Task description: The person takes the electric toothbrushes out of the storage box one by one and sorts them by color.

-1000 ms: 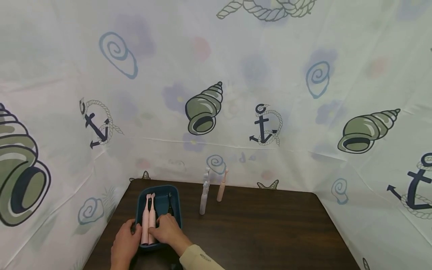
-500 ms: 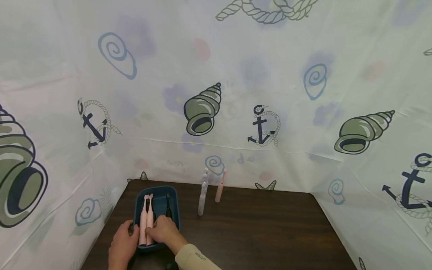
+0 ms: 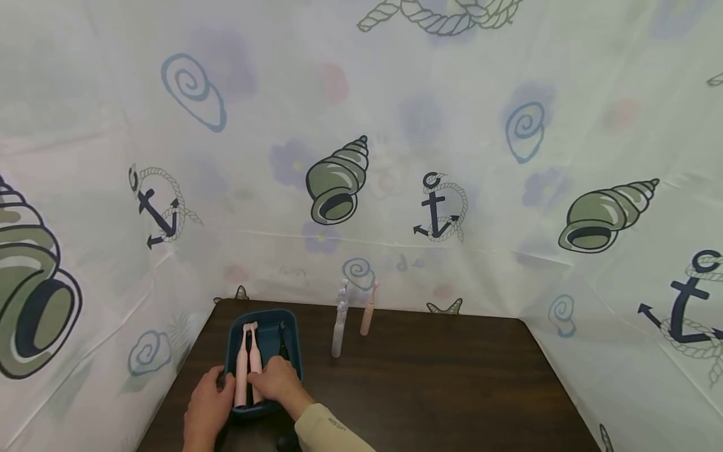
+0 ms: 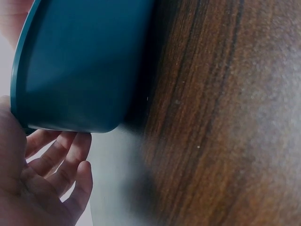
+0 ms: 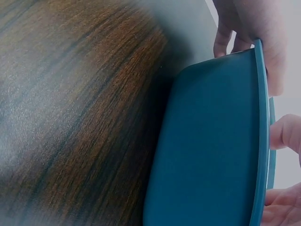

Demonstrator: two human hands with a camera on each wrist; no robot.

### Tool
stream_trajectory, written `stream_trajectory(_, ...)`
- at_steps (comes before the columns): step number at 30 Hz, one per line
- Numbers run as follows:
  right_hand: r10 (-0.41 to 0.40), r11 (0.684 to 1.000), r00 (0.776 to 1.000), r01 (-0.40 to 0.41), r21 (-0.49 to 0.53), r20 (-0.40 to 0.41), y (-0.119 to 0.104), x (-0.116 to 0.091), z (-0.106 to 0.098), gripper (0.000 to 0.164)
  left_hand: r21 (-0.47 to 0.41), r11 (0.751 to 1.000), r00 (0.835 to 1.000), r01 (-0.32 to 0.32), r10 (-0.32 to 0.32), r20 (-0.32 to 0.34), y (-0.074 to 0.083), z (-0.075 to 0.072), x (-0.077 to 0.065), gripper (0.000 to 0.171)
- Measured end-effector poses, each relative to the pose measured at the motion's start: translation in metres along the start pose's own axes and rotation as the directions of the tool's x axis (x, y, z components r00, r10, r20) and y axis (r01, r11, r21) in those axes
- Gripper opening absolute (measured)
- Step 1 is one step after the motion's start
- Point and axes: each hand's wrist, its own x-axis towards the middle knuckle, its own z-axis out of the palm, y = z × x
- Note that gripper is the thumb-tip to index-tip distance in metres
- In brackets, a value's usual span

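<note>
A dark blue plastic bin (image 3: 297,342) stands on the table at the left, holding two pink electric toothbrushes. My left hand (image 3: 209,405) grips its near left rim, thumb over the edge and fingers outside against the wall (image 4: 80,80). Inside the bin, my right hand (image 3: 280,382) has its thumb on the handle of the right pink toothbrush (image 3: 256,362); its other fingers are hidden. The left pink toothbrush (image 3: 241,370) lies alongside, a dark strip showing between the two. Beyond my right hand, the upper part of a dark toothbrush (image 3: 283,345) shows, its lower part covered.
Right of the bin, a whitish toothbrush (image 3: 337,336) and a pink toothbrush (image 3: 368,314) stand upright on the dark wood table (image 3: 440,376). A small black object (image 3: 287,443) sits at the front by my right sleeve. A patterned cloth (image 3: 395,157) hangs behind.
The handle end of the right pink toothbrush has shifted right, away from the left one, opening a gap between them. My left hand keeps its hold on the bin.
</note>
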Motion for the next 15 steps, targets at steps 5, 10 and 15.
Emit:
stream_trajectory(5, -0.008, 1.0, 1.0, 0.009, 0.029, -0.014, -0.001, 0.0021, -0.0041, 0.054, -0.003, 1.0, 1.0, 0.0, 0.0, 0.001, 0.0036, -0.0002, 0.0019, 0.06)
stream_trajectory(10, -0.004, 0.998, 1.0, 0.006, 0.068, -0.029, -0.0012, -0.0004, -0.0057, 0.052, -0.003, 1.0, 1.0, -0.002, 0.002, 0.013, 0.0044, -0.001, 0.0012, 0.06)
stream_trajectory(15, -0.009, 0.997, 0.999, 0.012, 0.083, -0.04, -0.0014, -0.0039, -0.0059, 0.045, -0.008, 1.0, 1.0, 0.001, 0.0, 0.023, 0.004, -0.0022, -0.0019, 0.06)
